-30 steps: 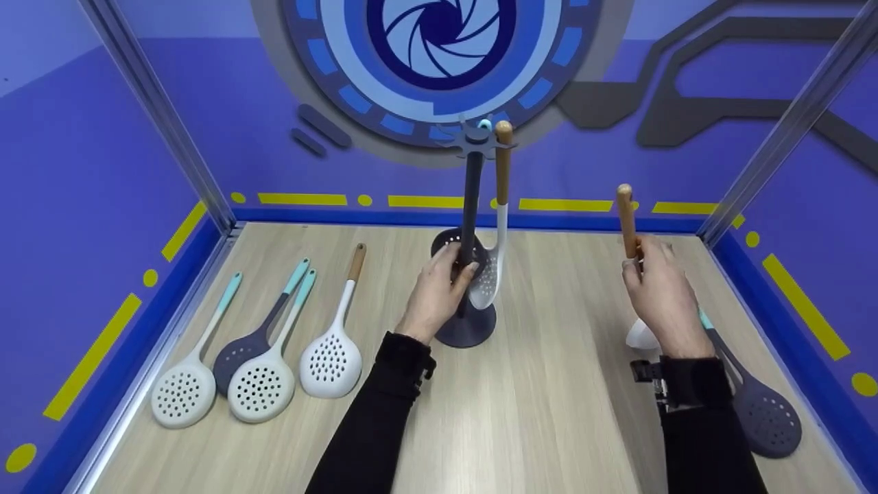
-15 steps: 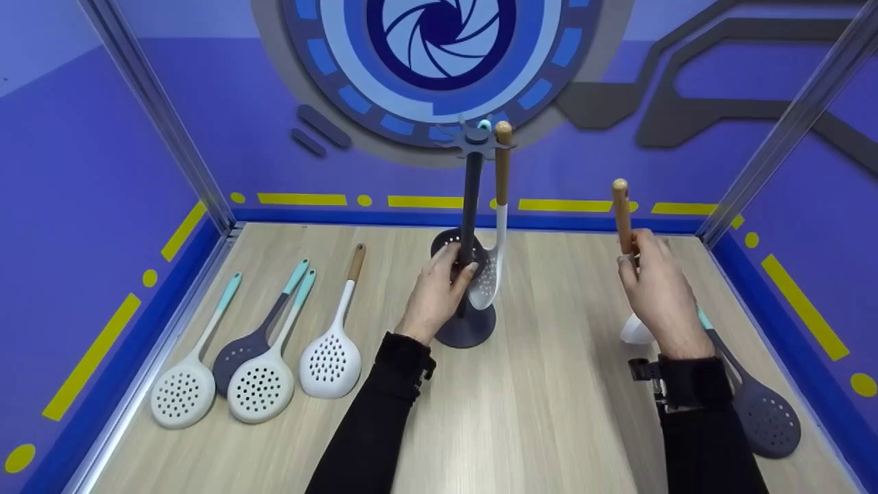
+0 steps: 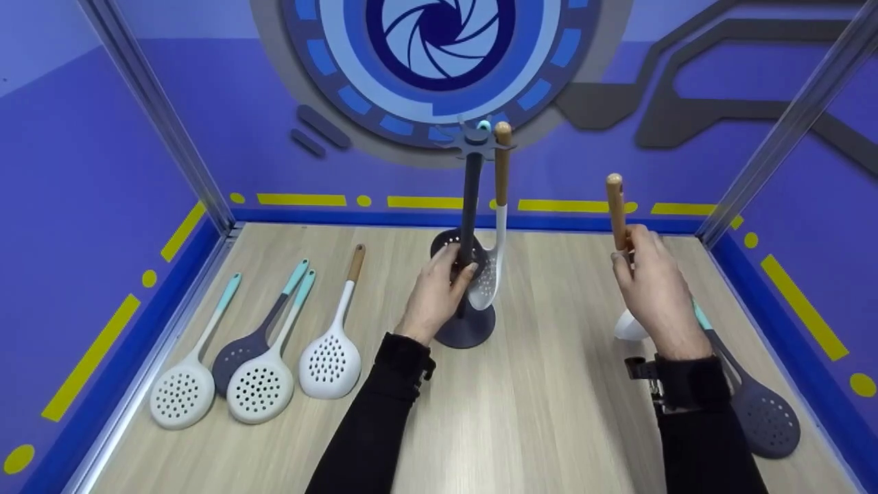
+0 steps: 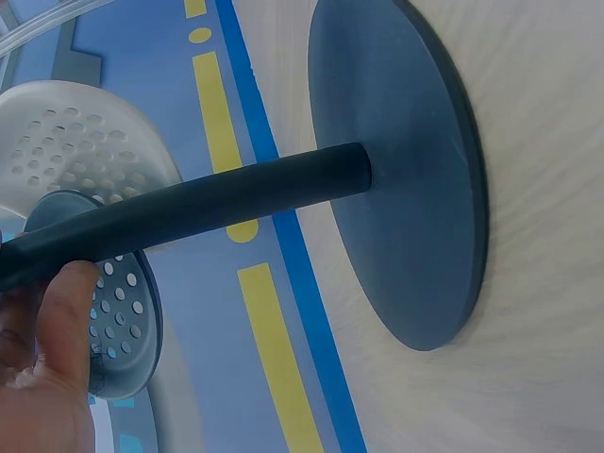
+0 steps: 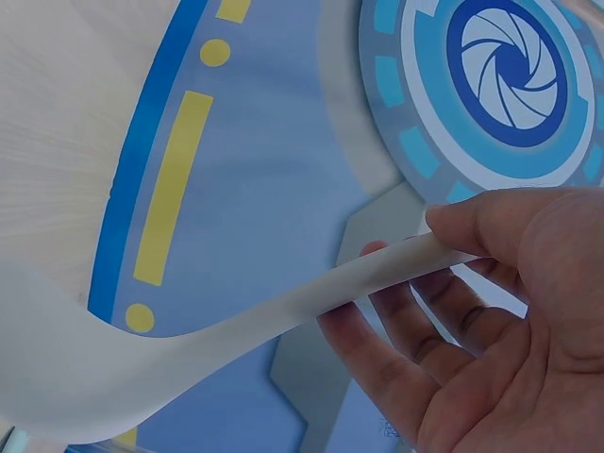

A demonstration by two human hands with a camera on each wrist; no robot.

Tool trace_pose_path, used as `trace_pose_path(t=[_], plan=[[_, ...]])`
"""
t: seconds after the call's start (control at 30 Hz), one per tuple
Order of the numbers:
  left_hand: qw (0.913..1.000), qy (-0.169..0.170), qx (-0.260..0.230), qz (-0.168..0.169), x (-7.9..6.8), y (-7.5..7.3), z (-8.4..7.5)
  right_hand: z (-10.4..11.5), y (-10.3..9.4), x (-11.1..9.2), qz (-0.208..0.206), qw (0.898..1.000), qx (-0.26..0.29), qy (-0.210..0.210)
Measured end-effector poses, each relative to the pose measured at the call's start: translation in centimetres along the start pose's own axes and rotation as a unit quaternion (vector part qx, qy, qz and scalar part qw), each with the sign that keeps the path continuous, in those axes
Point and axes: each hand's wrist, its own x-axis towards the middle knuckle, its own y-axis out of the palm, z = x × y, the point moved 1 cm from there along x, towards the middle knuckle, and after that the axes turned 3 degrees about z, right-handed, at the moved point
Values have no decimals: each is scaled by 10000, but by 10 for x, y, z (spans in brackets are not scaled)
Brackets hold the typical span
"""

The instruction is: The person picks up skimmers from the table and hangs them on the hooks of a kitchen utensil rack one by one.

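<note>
My left hand [image 3: 431, 291] grips the lower pole of a dark utensil stand [image 3: 471, 192]; its round base [image 4: 415, 189] rests on the table. On the stand's hooks hang a white skimmer with a wooden handle [image 3: 502, 171] and a dark skimmer [image 4: 127, 321], partly behind the pole. To the right, my right hand [image 3: 655, 288] holds a white kitchen utensil with a wooden handle [image 3: 616, 213], handle up. Thumb and fingers pinch its white shaft [image 5: 311, 293]. Its curved head [image 5: 66, 368] points down and is mostly hidden behind the hand in the head view.
Several skimmers lie on the left of the table: two pale ones [image 3: 182, 396] with turquoise handles, a dark one [image 3: 239, 357] between them, and a white one [image 3: 330, 363] with a wooden handle. Another dark skimmer [image 3: 767, 418] lies beside the right forearm. Blue panels [image 3: 562, 171] enclose the table.
My right hand has moved slightly left and away from me, carrying the white utensil upright with it. My left hand and the stand have stayed put.
</note>
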Motion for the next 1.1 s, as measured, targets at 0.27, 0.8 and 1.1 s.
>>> trace_pose_path(t=[0.27, 0.8, 1.1], plan=[[10000, 21, -27, -13, 0, -1, 0, 10, -1, 1, -12, 10000, -48, -2], [10000, 9, -20, -1, 1, 0, -1, 26, -1, 1, -37, 9993, -79, -354], [10000, 34, -75, -24, 1, 0, -1, 36, 1, 3, -91, 9989, -125, -439]])
